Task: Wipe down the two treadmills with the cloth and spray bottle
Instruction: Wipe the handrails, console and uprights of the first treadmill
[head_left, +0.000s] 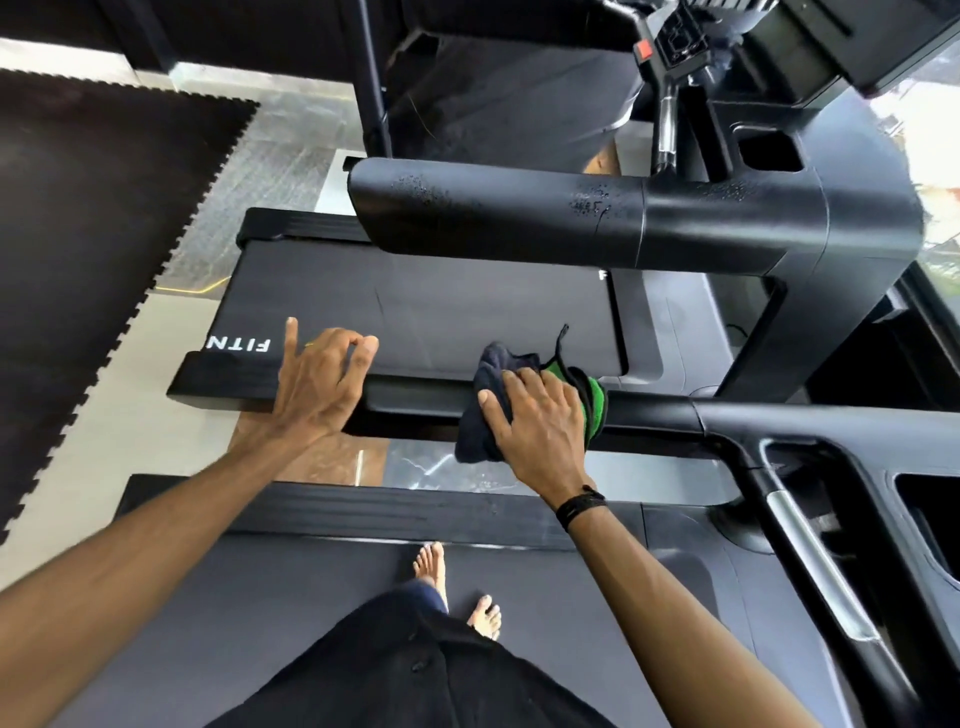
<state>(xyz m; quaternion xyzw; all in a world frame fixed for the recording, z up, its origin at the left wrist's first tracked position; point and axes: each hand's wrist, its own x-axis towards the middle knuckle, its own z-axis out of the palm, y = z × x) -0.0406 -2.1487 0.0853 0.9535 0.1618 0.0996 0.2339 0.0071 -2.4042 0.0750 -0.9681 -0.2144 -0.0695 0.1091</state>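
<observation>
Black interlocking floor mats (78, 218) covered the floor at the left of the view, with pale tiled floor (291, 140) beyond them. Two black treadmills stood side by side. The person stood barefoot on the belt of the near treadmill (322, 582), both feet (457, 592) visible near its far side rail. The far treadmill (415, 306) lay parallel, its belt bearing white lettering "FITN" at the rear end. The near treadmill's handrail (415, 405) ran across the middle of the view, between the two belts. The right hand (540, 421) lay palm down on a dark cloth (488, 395), fingers spread over it and pressing it against this handrail; the cloth had a green part showing at its far side, and it draped over both sides of the rail. A dark band sat on the right wrist. The left hand (322, 384) rested on the same handrail near its rear end, well apart from the cloth, fingers loosely curled and holding nothing. The far treadmill's handrail (498, 218) showed droplets in several patches along its upper surface. The spray bottle could not be identified anywhere in view.
</observation>
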